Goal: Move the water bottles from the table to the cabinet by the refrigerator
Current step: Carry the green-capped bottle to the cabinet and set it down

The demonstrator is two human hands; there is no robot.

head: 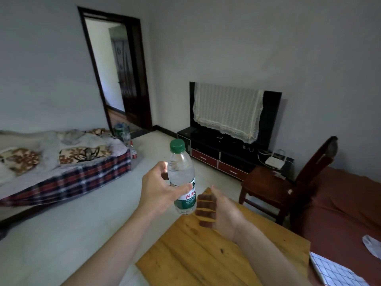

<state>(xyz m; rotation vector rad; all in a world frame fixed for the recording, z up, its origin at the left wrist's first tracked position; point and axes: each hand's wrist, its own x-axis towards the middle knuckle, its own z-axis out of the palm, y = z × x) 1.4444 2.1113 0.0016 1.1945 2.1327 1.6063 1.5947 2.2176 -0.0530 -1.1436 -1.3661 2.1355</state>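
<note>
A clear water bottle with a green cap and a green, white and red label is held upright in the air above the near corner of a wooden table. My left hand grips it around the middle, thumb across the label. My right hand hovers just right of the bottle's base, palm turned toward it, fingers loosely curled and holding nothing. No refrigerator or cabinet beside one is in view.
A wooden chair stands right of the table before a dark TV stand with a covered TV. A bed lies at left. An open doorway is at the back. Pale floor stretches between.
</note>
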